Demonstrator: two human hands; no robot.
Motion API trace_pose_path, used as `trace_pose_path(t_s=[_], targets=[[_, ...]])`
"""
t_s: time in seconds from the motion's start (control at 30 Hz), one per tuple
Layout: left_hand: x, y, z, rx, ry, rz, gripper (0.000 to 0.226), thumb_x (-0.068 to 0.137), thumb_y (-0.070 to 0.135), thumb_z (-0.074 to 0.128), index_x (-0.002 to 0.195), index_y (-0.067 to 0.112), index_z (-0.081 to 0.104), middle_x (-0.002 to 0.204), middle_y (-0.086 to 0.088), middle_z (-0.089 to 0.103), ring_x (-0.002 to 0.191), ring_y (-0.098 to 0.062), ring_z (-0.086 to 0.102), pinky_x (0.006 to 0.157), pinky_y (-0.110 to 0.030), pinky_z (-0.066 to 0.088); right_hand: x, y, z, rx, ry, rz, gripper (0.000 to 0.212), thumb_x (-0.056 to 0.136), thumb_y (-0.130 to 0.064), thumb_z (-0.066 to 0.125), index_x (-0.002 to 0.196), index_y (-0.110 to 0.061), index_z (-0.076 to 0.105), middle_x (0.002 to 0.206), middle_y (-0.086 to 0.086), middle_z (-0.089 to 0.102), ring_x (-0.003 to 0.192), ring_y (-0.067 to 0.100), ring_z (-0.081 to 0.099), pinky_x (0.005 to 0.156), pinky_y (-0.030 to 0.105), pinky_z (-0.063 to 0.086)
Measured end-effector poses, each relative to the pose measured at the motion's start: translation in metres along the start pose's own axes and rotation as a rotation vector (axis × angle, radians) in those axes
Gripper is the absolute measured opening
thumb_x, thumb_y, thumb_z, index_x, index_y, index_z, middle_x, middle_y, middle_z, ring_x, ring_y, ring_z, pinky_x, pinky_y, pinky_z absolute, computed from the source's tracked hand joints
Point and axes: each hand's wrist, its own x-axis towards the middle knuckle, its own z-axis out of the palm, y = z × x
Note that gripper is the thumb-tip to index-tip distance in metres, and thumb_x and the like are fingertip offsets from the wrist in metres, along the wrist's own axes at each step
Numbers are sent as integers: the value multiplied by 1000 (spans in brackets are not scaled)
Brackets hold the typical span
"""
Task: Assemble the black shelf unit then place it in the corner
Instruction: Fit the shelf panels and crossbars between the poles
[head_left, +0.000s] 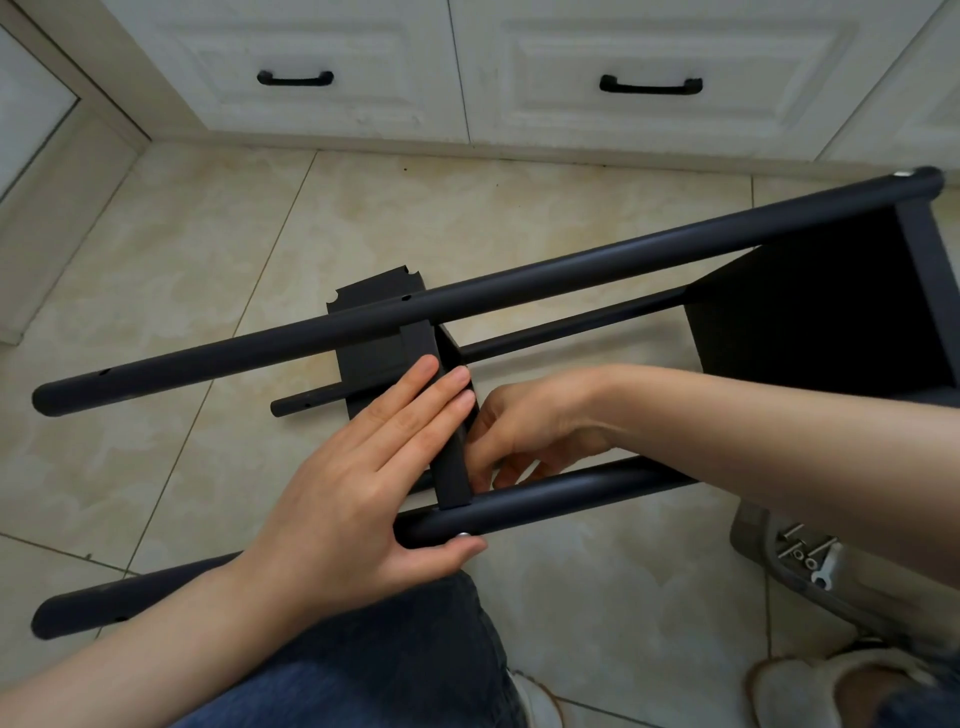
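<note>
The black shelf unit lies on its side on the tiled floor, its round poles running left to right. The top pole (467, 296) crosses the middle of the view and the near pole (561, 499) runs over my lap. One black shelf panel (810, 306) sits fixed at the right end. A second black panel (451, 467) stands on edge between the poles. My left hand (363, 499) lies flat against this panel, thumb on a silver screw head (462, 534) in the near pole. My right hand (524, 436) reaches behind the panel, fingertips hidden.
White cabinet doors with black handles (295, 79) line the far side. A clear bag (802, 558) with screws, nuts and a small wrench lies on the floor at the right. My jeans-clad knee (405, 654) and a slipper (810, 686) fill the near edge.
</note>
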Motion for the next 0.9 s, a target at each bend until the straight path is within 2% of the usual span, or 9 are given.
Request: trace_pose_path(t_s=[0.1, 0.2, 0.4, 0.63, 0.8, 0.9], targets=[[0, 0, 1, -6, 12, 4, 91, 86, 61, 66, 152, 4, 40, 164, -5, 32, 155, -23, 22, 125, -30, 23, -1, -2, -4, 14, -24, 9, 9, 90, -9, 65, 81, -10, 68, 72, -1, 68, 69, 12, 60, 69, 24, 51], [0, 0, 0, -10, 15, 6, 90, 85, 60, 67, 151, 4, 41, 163, -5, 33, 155, -23, 22, 124, -33, 25, -5, -1, -10, -6, -47, 21, 8, 90, -16, 68, 85, -12, 72, 79, 0, 70, 69, 10, 59, 67, 21, 49], [-1, -1, 0, 5, 9, 5, 91, 85, 60, 67, 151, 4, 41, 163, -6, 33, 155, -24, 22, 120, -48, 32, 0, 2, -2, -8, -13, 3, 8, 91, -15, 66, 85, -12, 70, 79, 0, 68, 70, 11, 61, 76, 27, 51], [0, -1, 0, 14, 7, 3, 91, 84, 60, 67, 151, 4, 42, 163, -6, 34, 155, -24, 22, 120, -46, 32, -5, -2, -7, -8, -22, 1, 9, 91, -14, 66, 83, -12, 70, 75, -1, 68, 66, 10, 57, 61, 19, 49], [0, -1, -1, 11, 2, 0, 91, 84, 61, 66, 151, 5, 41, 163, -5, 33, 155, -23, 21, 121, -44, 31, 0, -2, -1, -25, -1, -15, 8, 91, -11, 64, 84, -10, 66, 72, -1, 66, 69, 12, 59, 66, 21, 49], [0, 0, -1, 9, 6, 0, 91, 84, 60, 67, 151, 4, 42, 163, -6, 34, 155, -23, 22, 121, -44, 30, -2, -2, -5, -5, -29, -8, 9, 91, -11, 65, 82, -11, 67, 73, 0, 66, 67, 11, 57, 64, 20, 48]])
